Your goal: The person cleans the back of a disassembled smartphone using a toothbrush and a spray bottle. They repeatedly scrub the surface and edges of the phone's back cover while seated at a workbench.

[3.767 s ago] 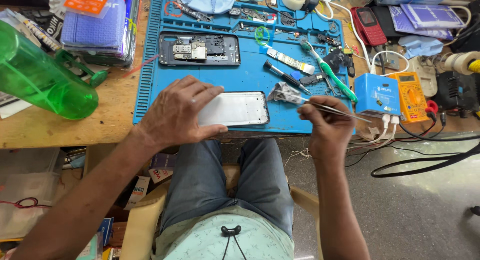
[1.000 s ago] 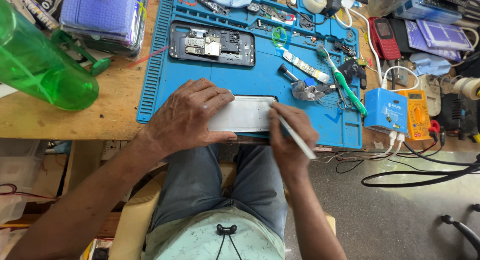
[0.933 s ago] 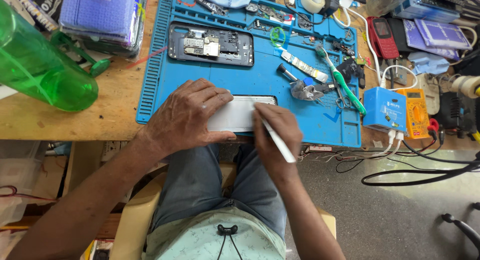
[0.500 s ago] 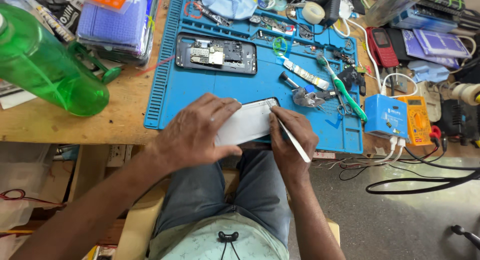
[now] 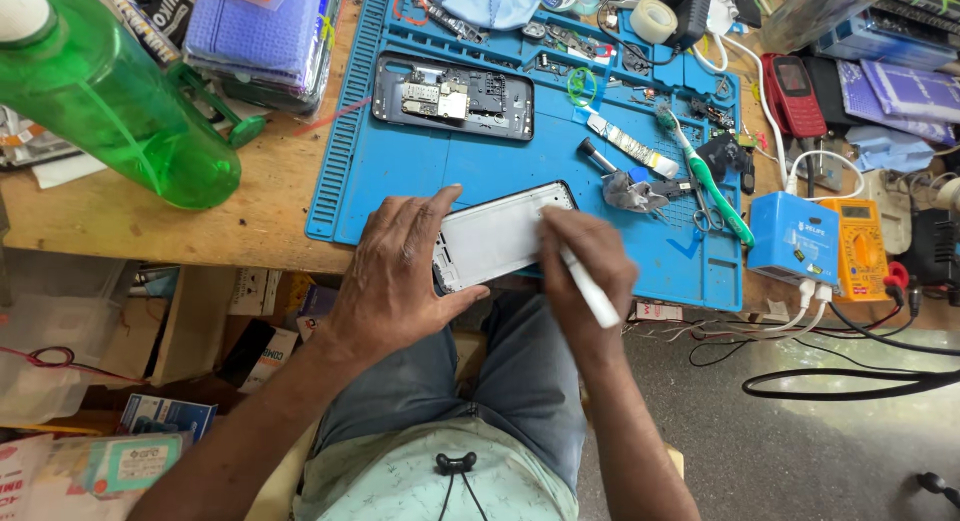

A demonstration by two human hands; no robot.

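A left hand (image 5: 395, 281) steadies a white phone frame (image 5: 500, 236) on a blue mat (image 5: 400, 171) at the desk's edge, while the right hand (image 5: 590, 266) presses a white tool (image 5: 590, 289) against it.

- Mat (image 5: 500, 161): blue, ridged left edge.
- Phone frame (image 5: 495, 236): white, black rim.
- Tool (image 5: 588, 286): white.
- Bottle (image 5: 110, 101), far left: clear green.
- Toothbrush (image 5: 715, 191): green and white.
- Meter (image 5: 862, 249), right: orange.
- Box (image 5: 795, 239): blue.
- Table (image 5: 240, 221): pale wood.
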